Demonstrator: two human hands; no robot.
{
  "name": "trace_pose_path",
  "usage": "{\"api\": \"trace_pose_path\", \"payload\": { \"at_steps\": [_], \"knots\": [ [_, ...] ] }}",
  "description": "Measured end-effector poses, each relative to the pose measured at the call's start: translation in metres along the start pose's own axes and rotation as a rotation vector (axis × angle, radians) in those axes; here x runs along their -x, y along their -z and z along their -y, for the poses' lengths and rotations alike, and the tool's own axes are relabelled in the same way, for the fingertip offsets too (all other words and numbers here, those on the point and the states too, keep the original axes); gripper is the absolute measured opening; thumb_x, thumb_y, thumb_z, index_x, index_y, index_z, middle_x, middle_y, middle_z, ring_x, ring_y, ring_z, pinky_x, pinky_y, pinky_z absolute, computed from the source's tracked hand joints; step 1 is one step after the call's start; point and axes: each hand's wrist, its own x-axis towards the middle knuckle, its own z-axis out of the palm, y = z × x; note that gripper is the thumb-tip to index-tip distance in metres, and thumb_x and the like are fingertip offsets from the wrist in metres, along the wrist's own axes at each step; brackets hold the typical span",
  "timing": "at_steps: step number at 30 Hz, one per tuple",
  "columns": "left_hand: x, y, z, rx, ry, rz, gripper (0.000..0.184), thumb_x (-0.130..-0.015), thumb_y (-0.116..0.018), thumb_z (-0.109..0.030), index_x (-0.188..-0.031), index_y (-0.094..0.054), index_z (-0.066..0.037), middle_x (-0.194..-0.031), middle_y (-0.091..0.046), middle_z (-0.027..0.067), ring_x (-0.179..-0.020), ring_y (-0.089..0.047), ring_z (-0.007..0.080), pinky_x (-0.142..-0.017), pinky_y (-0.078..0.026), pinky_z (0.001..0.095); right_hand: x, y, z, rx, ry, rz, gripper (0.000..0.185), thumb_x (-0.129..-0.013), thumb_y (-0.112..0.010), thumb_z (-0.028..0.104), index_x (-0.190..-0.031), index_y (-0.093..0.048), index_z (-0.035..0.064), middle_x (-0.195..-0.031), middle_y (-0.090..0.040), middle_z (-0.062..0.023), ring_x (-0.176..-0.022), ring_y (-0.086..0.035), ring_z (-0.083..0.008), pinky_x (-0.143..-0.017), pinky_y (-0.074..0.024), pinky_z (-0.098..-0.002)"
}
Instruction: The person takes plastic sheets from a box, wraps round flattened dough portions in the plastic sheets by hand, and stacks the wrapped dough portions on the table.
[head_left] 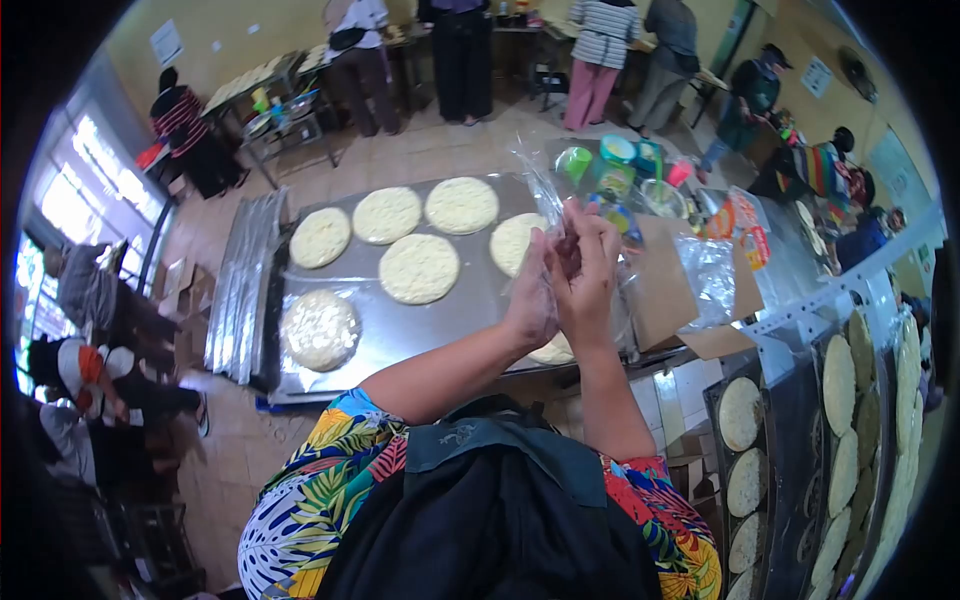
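My left hand and my right hand are close together above the right part of the metal table. Both hands are closed on a clear plastic bag, which sticks up beyond my fingers. Whether anything is inside the bag is hard to make out. Just left of my hands lies a flat round dough base, partly covered by them. Several more pale rounds lie farther left, among them one under shiny plastic. Another round shows partly below my wrists.
Stacked metal trays line the table's left end. An open cardboard box with clear plastic bags stands right, near colourful tubs. A rack of dough rounds is close on my right. Several people work around the room.
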Motion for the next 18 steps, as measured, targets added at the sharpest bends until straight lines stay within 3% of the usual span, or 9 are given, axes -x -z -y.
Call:
{"api": "trace_pose_path", "payload": {
  "at_steps": [3, 4, 5, 7, 9, 11, 13, 14, 18],
  "knots": [
    [0.033, 0.022, -0.046, -0.513, -0.104, -0.183, 0.056, -0.1, -0.031, -0.045, -0.134, -0.043, -0.002, -0.136, -0.046, 0.0132, -0.123, -0.047, 0.0255, -0.103, -0.036, 0.034, 0.017, -0.05, 0.016, -0.107, 0.002, 0.035, 0.019, -0.083, -0.062, 0.004, -0.101, -0.062, -0.0031, -0.094, -0.055, -0.0116, -0.09, -0.054, -0.0274, -0.082, -0.044, -0.036],
    [0.041, 0.036, -0.063, -0.601, -0.163, -0.308, 0.049, -0.101, -0.032, -0.04, -0.123, -0.052, 0.0, -0.117, -0.058, 0.0125, -0.111, -0.055, 0.0228, -0.099, -0.04, 0.0317, 0.021, -0.065, 0.024, -0.23, -0.015, 0.037, 0.017, -0.084, -0.061, 0.003, -0.099, -0.063, -0.0041, -0.092, -0.055, -0.0107, -0.089, -0.054, -0.0256, -0.081, -0.0446, -0.034],
    [0.049, 0.053, -0.081, -0.605, -0.176, -0.34, 0.049, -0.101, -0.032, -0.04, -0.123, -0.052, 0.0, -0.117, -0.058, 0.0125, -0.111, -0.055, 0.0228, -0.099, -0.04, 0.0317, 0.026, -0.08, 0.032, -0.351, -0.038, 0.042, 0.014, -0.085, -0.061, 0.002, -0.096, -0.063, -0.0051, -0.09, -0.055, -0.0098, -0.087, -0.055, -0.0237, -0.079, -0.0453, -0.032],
    [0.069, 0.088, -0.122, -0.409, -0.355, -0.445, 0.045, -0.102, -0.031, -0.036, -0.11, -0.057, -0.001, -0.1, -0.061, 0.0075, -0.099, -0.058, 0.018, -0.094, -0.043, 0.0293, 0.038, -0.11, 0.038, -0.427, -0.22, 0.065, 0.012, -0.085, -0.06, 0.001, -0.094, -0.064, -0.0054, -0.093, -0.054, -0.0082, -0.084, -0.055, -0.0202, -0.076, -0.0457, -0.0283],
    [0.088, 0.106, -0.147, -0.362, -0.437, -0.355, 0.037, -0.101, -0.038, -0.034, -0.105, -0.053, -0.001, -0.099, -0.056, 0.0054, -0.098, -0.055, 0.0144, -0.095, -0.042, 0.0347, 0.049, -0.138, 0.044, -0.663, -0.382, -0.01, 0.012, -0.086, -0.059, 0.003, -0.094, -0.064, -0.0048, -0.096, -0.053, -0.0084, -0.09, -0.053, -0.0194, -0.081, -0.0439, -0.0283],
    [0.1, 0.1, -0.149, -0.665, -0.245, -0.531, 0.042, -0.102, -0.034, -0.035, -0.116, -0.051, 0.0, -0.108, -0.055, 0.007, -0.103, -0.054, 0.0156, -0.097, -0.04, 0.0325, 0.07, -0.162, 0.066, -0.473, -0.269, 0.1, 0.016, -0.088, -0.058, 0.005, -0.1, -0.065, -0.0033, -0.1, -0.051, -0.0099, -0.096, -0.051, -0.0205, -0.085, -0.0421, -0.0295],
    [0.123, 0.095, -0.143, -0.569, -0.215, -0.543, 0.043, -0.102, -0.034, -0.034, -0.122, -0.05, 0.0, -0.112, -0.056, 0.0075, -0.104, -0.054, 0.0149, -0.093, -0.042, 0.0271, 0.095, -0.194, 0.081, -0.456, -0.185, 0.044, 0.022, -0.088, -0.057, 0.006, -0.107, -0.066, -0.0011, -0.101, -0.048, -0.0107, -0.099, -0.049, -0.0208, -0.088, -0.0401, -0.03],
    [0.13, 0.093, -0.148, -0.509, -0.183, -0.504, 0.044, -0.102, -0.035, -0.033, -0.125, -0.049, 0.001, -0.115, -0.056, 0.0082, -0.104, -0.054, 0.0145, -0.093, -0.041, 0.0267, 0.098, -0.196, 0.079, -0.245, -0.115, 0.094, 0.026, -0.088, -0.057, 0.007, -0.111, -0.064, 0.0004, -0.105, -0.048, -0.0113, -0.096, -0.05, -0.0211, -0.086, -0.0415, -0.0306],
    [0.143, 0.098, -0.165, -0.536, -0.207, -0.556, 0.04, -0.101, -0.037, -0.031, -0.123, -0.051, 0.0, -0.109, -0.06, 0.0072, -0.098, -0.056, 0.0119, -0.085, -0.044, 0.0259, 0.111, -0.206, 0.086, -0.448, -0.143, 0.092, 0.025, -0.091, -0.055, 0.011, -0.112, -0.062, -0.0005, -0.106, -0.05, -0.0115, -0.096, -0.051, -0.0196, -0.082, -0.0428, -0.0294]
  ]
}}
